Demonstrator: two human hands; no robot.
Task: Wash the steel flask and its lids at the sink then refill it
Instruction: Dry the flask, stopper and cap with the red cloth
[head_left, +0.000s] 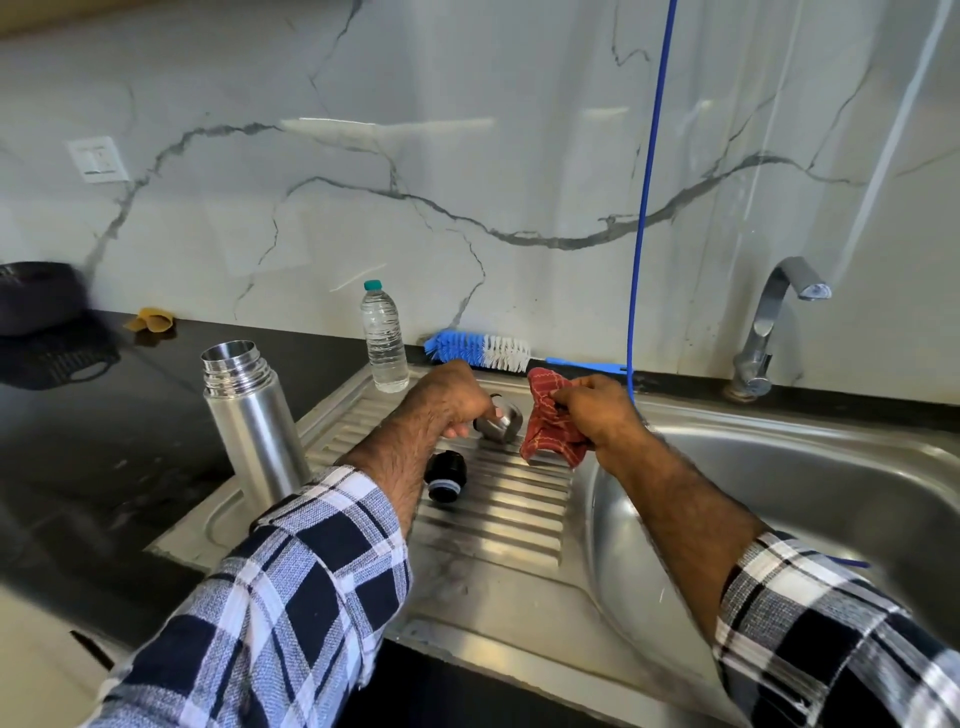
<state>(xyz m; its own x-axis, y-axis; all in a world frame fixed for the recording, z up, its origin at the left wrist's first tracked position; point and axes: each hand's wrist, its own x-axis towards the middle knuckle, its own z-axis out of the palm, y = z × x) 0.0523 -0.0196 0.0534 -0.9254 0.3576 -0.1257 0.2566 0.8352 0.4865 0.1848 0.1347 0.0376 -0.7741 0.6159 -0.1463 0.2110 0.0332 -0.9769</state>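
Gripping steel lid, left hand

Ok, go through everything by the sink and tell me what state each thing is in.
Steel flask: upright, uncapped.
Steel lid: on its side, gripped by left hand.
Black lid: lying loose on drainboard.
Red cloth: bunched in right hand.
Water bottle: capped, upright.
Tap: off.

Left hand grips steel cap on drainboard; right hand pinches red cloth just beside it. Black lid lies below left hand, open flask stands upright left of it.
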